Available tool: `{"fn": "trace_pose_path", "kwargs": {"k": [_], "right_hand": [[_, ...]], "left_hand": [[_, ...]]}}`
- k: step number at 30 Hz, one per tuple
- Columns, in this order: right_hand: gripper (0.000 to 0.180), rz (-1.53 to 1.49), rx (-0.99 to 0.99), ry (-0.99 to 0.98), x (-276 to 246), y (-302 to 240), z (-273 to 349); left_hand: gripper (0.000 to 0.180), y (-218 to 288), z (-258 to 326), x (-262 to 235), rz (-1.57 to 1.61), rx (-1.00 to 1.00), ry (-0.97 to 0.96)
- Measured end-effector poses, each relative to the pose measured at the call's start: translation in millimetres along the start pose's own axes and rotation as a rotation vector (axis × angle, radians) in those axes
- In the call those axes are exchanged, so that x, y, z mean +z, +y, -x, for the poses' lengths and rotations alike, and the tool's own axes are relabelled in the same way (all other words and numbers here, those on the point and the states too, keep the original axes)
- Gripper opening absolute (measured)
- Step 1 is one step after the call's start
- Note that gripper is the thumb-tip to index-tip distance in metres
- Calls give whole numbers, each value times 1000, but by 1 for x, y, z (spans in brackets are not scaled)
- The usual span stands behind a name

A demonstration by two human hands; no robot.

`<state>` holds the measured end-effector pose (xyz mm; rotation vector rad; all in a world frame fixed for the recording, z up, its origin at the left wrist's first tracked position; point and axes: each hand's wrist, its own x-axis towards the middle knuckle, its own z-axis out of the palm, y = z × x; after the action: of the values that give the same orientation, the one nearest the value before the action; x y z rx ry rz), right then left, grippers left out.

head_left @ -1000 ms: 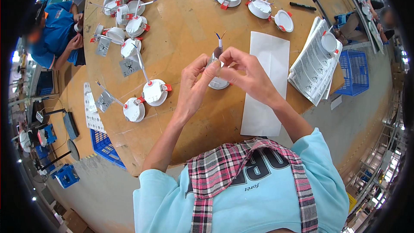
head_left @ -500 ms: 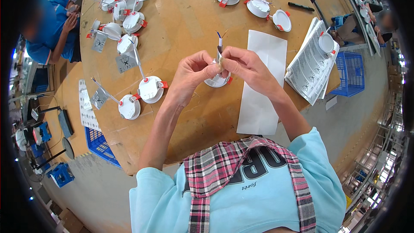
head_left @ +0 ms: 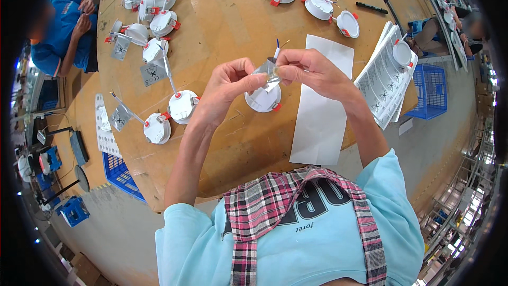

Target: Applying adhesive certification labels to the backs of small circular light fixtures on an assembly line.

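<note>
- In the head view, your left hand (head_left: 231, 81) pinches one side of a silver label (head_left: 266, 68) between thumb and fingers.
- Your right hand (head_left: 320, 76) pinches its other side.
- The label is over a round white lamp (head_left: 261, 101), toward the near edge of the desk (head_left: 227, 26).
- Printed sheets (head_left: 382, 85) lie at the desk's right edge.

- The head-worn fisheye looks steeply down over a light-blue short-sleeved shirt (head_left: 312, 251), lower centre.
- It faces a brown flat-topped table (head_left: 233, 145), mid-frame, from near above.
</note>
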<state>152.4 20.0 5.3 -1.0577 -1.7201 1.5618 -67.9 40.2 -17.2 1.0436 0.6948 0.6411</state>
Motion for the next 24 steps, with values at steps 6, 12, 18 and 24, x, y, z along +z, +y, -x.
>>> {"fn": "trace_pose_path", "kwargs": {"k": [6, 12, 18, 24], "right_hand": [[20, 55, -7, 116, 16, -6, 8], [22, -12, 67, 232, 24, -12, 7], [21, -58, -20, 123, 11, -2, 12], [25, 67, 31, 36, -8, 4, 11]], "left_hand": [[19, -7, -3, 10, 17, 3, 103], [29, -8, -2, 15, -68, 65, 35], [31, -1, -1, 8, -123, 49, -77], [27, 7, -5, -6, -169, 2, -193]]}}
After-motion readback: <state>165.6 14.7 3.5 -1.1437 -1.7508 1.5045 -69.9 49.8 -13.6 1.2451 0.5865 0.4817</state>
